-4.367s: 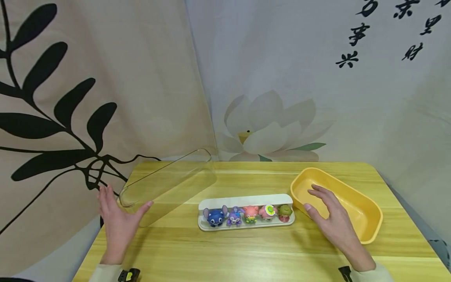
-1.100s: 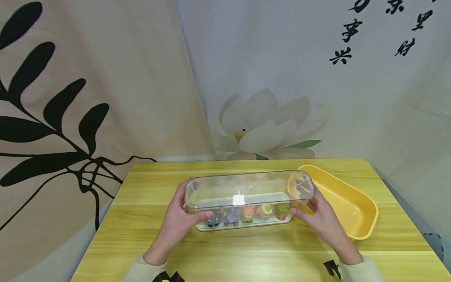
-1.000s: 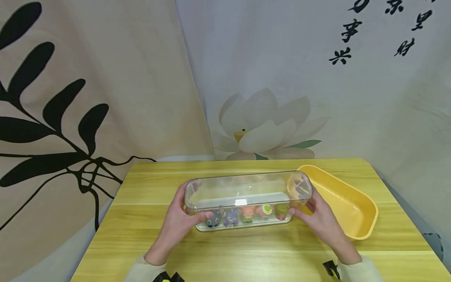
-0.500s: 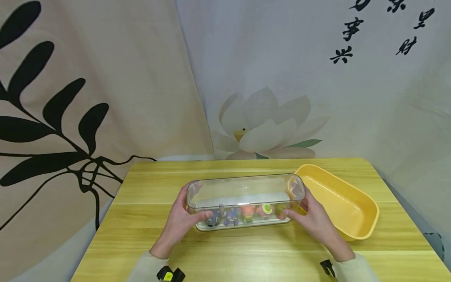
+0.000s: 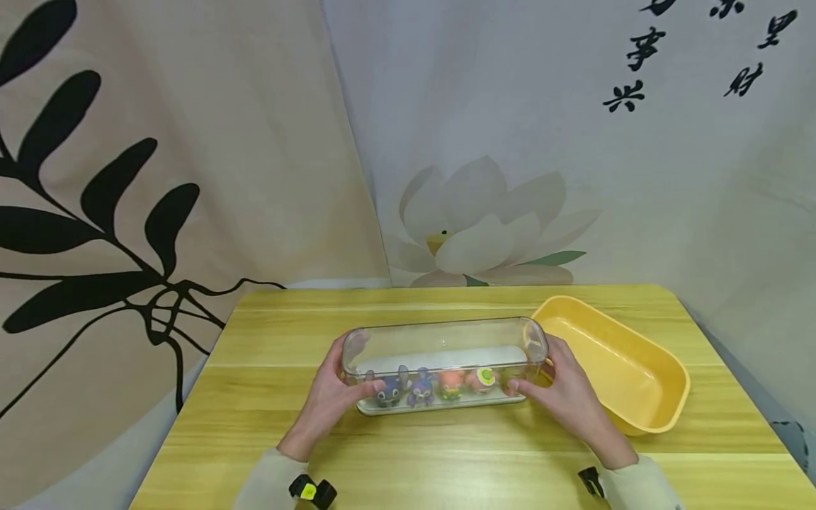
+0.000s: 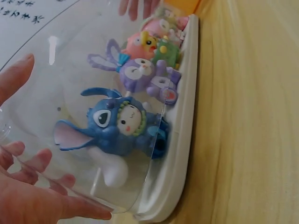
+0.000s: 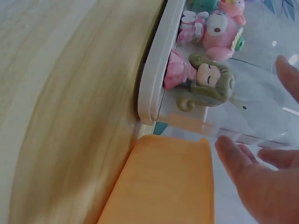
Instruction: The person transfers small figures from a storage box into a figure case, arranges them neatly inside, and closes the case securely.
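Note:
A long clear plastic cover (image 5: 440,336) stands over a white base tray (image 6: 188,140) holding a row of several small figurines. My left hand (image 5: 331,393) grips the cover's left end, thumb on the front side. At the opposite end my right hand (image 5: 567,393) grips it the same way. Through the plastic I see a blue big-eared figurine (image 6: 107,121), a purple rabbit figurine (image 6: 140,72), a pink figurine (image 7: 218,32) and a green-haired figurine (image 7: 210,79). The cover's lower edge meets the tray's inner rim at the front; whether it is fully seated all round I cannot tell.
A yellow plastic bin (image 5: 637,375) lies slantwise at the right, close beside the right hand and the tray's end. The wooden table (image 5: 446,460) reaches back to a printed cloth backdrop (image 5: 255,142).
Earlier the cover stood apart at the left by my left hand. Both hands then held it above the figurines, and over the last second it has come down a little onto the tray.

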Tool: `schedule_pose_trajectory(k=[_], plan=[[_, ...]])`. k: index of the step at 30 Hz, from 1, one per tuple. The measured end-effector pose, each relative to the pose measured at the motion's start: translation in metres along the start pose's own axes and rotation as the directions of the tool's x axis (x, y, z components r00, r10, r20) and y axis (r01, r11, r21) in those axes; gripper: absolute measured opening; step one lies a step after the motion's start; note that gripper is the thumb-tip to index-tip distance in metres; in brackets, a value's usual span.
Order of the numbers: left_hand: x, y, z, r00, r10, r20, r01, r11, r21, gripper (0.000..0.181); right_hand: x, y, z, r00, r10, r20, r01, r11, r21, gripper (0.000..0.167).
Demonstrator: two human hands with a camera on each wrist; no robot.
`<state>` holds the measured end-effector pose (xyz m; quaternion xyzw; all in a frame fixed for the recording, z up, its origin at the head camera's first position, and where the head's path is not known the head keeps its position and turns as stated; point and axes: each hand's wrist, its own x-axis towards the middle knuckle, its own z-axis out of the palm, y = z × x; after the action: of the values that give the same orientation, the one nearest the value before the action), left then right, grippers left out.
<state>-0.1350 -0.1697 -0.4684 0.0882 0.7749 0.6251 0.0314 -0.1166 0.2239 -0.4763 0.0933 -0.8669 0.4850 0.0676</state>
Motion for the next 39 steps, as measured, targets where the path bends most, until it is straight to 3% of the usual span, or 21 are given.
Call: schedule_pose_trajectory(k=[5, 18, 32, 39], plan=[[0.0, -0.005, 0.002, 1.0, 0.002, 0.012, -0.002, 1.0, -0.012, 0.089, 0.0, 0.0, -0.001, 1.0, -0.01, -0.017, 0.01, 0.999, -0.031, 0.104], [0.001, -0.014, 0.002, 0.999, -0.027, 0.038, 0.03, 0.998, -0.059, 0.091, -0.005, 0.001, -0.001, 1.0, 0.0, 0.0, 0.0, 1.0, -0.031, 0.099], [0.02, -0.022, -0.003, 0.993, -0.032, 0.118, 0.044, 0.994, -0.098, 0.092, 0.002, 0.001, -0.002, 1.0, -0.006, 0.018, 0.008, 0.994, -0.105, 0.091], [0.022, -0.023, -0.003, 0.992, -0.025, 0.127, 0.031, 0.998, -0.046, 0.097, 0.004, 0.005, -0.006, 1.0, -0.006, 0.031, 0.009, 0.995, -0.103, 0.095]])
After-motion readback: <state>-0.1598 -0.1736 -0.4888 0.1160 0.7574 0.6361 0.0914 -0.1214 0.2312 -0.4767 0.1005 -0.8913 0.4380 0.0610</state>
